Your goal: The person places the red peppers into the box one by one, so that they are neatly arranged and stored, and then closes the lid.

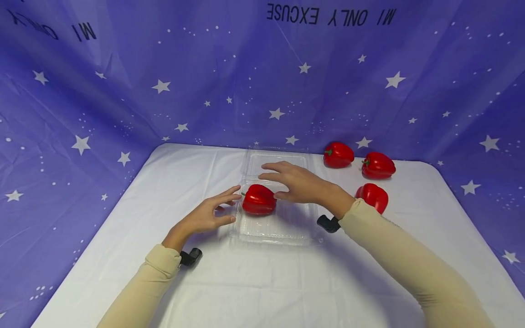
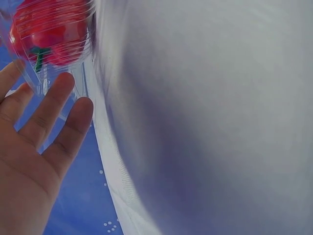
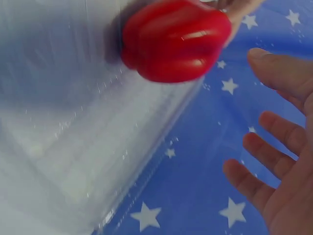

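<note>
Pepper (image 1: 259, 200): lies in box (image 1: 283, 228), which probably stops it rolling
Left hand (image 1: 207, 214): spread just beside box, gripping nothing
Right hand (image 1: 302, 183): spread, apart from pepper

In the head view, my right sleeve (image 1: 410, 264) hides the lower part of a loose red pepper (image 1: 372, 193) right of centre and runs off the bottom edge. My right hand (image 1: 301, 182) covers part of the clear container (image 1: 283, 230) (some hinge included). At the left-wrist view's upper left, the top edge crops the boxed pepper (image 2: 51, 29).
</note>
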The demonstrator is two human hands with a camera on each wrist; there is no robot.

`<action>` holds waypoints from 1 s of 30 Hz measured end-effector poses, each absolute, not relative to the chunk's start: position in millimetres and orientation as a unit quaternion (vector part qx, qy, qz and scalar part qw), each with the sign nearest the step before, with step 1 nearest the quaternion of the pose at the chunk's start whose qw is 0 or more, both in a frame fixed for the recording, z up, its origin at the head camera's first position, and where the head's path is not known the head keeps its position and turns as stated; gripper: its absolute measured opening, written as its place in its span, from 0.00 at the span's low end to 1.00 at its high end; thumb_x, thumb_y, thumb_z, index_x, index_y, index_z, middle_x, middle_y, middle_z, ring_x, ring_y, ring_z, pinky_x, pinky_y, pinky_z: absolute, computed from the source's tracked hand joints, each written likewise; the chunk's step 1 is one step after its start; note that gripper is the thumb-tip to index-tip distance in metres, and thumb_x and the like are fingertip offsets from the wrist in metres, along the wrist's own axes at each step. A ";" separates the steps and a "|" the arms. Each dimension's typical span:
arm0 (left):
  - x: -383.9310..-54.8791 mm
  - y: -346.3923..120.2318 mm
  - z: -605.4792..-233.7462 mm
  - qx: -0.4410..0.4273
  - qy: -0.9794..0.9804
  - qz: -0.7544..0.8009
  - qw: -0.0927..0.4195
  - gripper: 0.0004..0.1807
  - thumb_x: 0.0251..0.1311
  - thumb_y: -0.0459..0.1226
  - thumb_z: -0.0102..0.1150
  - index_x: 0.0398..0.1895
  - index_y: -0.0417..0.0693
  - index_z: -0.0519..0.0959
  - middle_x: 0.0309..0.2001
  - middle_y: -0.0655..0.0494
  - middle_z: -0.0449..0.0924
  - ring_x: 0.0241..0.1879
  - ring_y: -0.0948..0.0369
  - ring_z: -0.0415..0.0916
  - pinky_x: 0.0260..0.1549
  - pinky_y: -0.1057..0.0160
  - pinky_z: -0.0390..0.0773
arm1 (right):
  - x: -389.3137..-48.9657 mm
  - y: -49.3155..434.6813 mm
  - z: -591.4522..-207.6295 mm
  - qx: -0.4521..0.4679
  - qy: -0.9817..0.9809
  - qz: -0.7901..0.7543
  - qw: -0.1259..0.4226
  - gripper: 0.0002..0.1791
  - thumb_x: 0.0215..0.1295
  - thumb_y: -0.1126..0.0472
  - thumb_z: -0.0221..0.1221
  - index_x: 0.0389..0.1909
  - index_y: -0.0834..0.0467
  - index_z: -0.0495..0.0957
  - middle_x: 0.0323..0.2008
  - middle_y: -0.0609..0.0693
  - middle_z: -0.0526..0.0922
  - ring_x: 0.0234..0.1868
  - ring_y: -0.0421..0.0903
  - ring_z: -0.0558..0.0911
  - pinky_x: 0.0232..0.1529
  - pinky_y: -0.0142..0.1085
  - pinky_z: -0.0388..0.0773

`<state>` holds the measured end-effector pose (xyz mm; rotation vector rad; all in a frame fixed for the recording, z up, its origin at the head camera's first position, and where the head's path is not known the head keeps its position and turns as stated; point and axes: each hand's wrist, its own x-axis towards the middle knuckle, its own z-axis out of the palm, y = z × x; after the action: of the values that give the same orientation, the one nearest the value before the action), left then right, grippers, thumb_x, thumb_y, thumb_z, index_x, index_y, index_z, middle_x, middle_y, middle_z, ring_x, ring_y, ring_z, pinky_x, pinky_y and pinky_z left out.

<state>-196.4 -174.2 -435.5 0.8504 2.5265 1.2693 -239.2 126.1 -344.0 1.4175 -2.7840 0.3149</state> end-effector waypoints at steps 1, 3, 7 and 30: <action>-196.5 -174.1 -435.6 0.289 0.852 0.426 0.094 0.32 0.61 0.37 0.65 0.69 0.46 0.70 0.79 0.53 0.54 0.61 0.47 0.76 0.59 0.43 0.78 | -238.9 130.6 -341.6 0.451 -0.886 0.106 0.006 0.36 0.58 0.60 0.70 0.68 0.50 0.72 0.72 0.54 0.69 0.71 0.55 0.70 0.69 0.52 0.72; -196.8 -173.8 -436.3 0.293 0.852 0.425 0.094 0.32 0.61 0.37 0.65 0.70 0.45 0.70 0.79 0.52 0.54 0.61 0.46 0.76 0.59 0.42 0.78 | -237.7 140.0 -337.0 0.446 -0.887 0.114 0.013 0.35 0.57 0.60 0.70 0.67 0.51 0.73 0.71 0.54 0.70 0.71 0.56 0.70 0.69 0.53 0.72; -197.1 -173.4 -436.9 0.291 0.853 0.423 0.094 0.32 0.61 0.36 0.65 0.70 0.44 0.70 0.79 0.52 0.53 0.62 0.46 0.76 0.60 0.41 0.76 | -235.9 160.9 -327.7 0.427 -0.896 0.123 0.014 0.33 0.59 0.58 0.69 0.67 0.51 0.73 0.71 0.55 0.70 0.72 0.56 0.68 0.69 0.55 0.71; -195.1 -174.7 -434.6 0.291 0.853 0.423 0.095 0.32 0.61 0.37 0.65 0.70 0.46 0.70 0.79 0.51 0.53 0.61 0.46 0.76 0.60 0.41 0.76 | -218.3 332.8 -343.5 0.241 -0.957 0.157 0.040 0.28 0.57 0.64 0.69 0.61 0.60 0.77 0.64 0.64 0.74 0.65 0.67 0.69 0.55 0.67 0.75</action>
<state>-195.1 -174.7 -434.6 0.8638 2.5290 1.2535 -218.3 332.8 -343.5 0.7385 -2.9318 0.4815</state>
